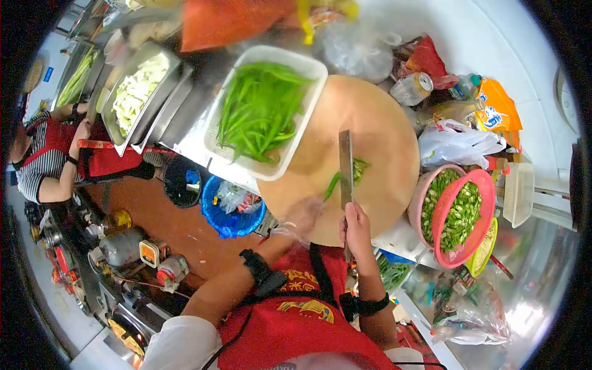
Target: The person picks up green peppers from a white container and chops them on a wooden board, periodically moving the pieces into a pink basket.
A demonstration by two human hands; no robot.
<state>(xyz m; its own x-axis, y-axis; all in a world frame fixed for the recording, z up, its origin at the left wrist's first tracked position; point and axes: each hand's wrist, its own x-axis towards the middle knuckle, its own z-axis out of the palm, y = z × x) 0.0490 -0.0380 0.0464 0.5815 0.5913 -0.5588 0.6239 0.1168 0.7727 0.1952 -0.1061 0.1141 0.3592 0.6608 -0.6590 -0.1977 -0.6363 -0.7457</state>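
Note:
My right hand (356,229) is wrapped round the handle of a cleaver (346,169), whose blade points away from me over a round cutting board (385,132). A green pepper (332,185) lies at the left side of the blade, and cut green pieces (359,168) lie at its right. My left hand (302,216) is over the board's lower left part, near the pepper; it is blurred and its fingers cannot be made out. A white basket (213,139) of long green peppers (262,108) overlaps the board's upper left edge.
Pink baskets (439,237) of sliced green peppers (456,209) stand right of the board. A can (412,89) and plastic bags (459,142) lie behind them. Metal trays (169,114) are at the left, a blue-lined bin (216,222) below. Another person (46,157) stands far left.

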